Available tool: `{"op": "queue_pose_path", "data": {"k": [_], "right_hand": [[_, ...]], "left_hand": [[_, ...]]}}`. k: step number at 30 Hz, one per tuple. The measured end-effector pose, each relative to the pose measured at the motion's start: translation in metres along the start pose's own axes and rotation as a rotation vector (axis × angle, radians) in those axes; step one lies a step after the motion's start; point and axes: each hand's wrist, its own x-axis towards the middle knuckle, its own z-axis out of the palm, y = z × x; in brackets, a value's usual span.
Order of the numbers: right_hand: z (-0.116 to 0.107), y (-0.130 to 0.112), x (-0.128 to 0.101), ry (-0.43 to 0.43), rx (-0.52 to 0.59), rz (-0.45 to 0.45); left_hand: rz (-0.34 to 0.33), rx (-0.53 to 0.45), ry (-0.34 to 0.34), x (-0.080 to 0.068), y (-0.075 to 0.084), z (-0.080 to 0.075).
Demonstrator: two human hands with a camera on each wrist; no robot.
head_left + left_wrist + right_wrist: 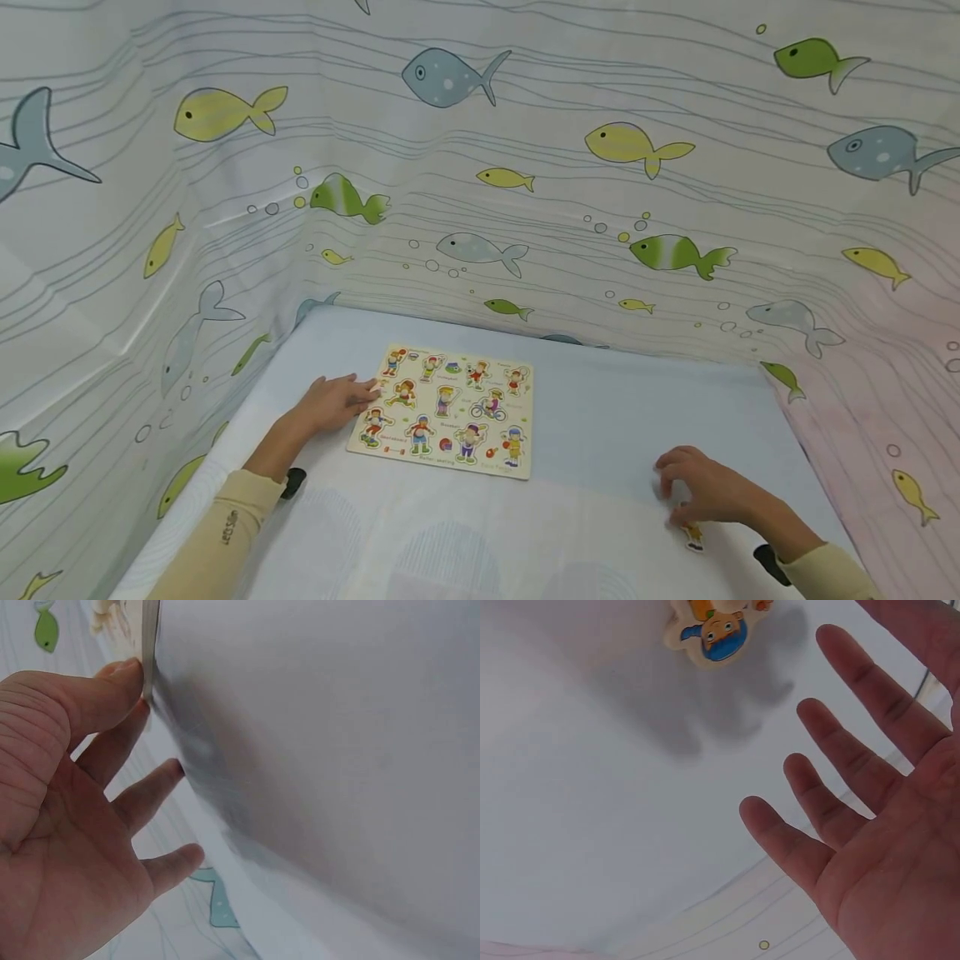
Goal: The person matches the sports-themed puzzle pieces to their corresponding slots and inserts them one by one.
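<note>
Your left hand point(335, 403) grip's loose, fingers flat steadying the wooden cartoon-figure puzzle board point(447, 410); right hand point(701, 487) spread open above the small loose cartoon-kid puzzle piece point(693, 536).

Your left hand point(52, 825) fills the left of the view, palm toward the camera and fingers point(146, 791) spread and fairly straight. The thumb tip touches the pale edge of the puzzle board point(149, 645) at the top, against the plain sheet point(337, 750).
</note>
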Motion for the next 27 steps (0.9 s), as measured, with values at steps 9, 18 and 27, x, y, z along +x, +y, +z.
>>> {"op": "queue_pose_path", "data": {"k": [9,18,27], "right_hand": [[0.003,0.010,-0.006,0.019,-0.090,0.044],[0.007,0.016,-0.008,-0.004,-0.127,0.113],[0.010,0.018,-0.010,0.002,-0.156,0.104]], "left_hand": [[0.002,-0.010,0.003,0.000,0.000,0.000],[0.004,-0.013,0.011,0.000,0.000,0.002],[-0.009,-0.020,0.000,-0.001,0.005,-0.002]]}}
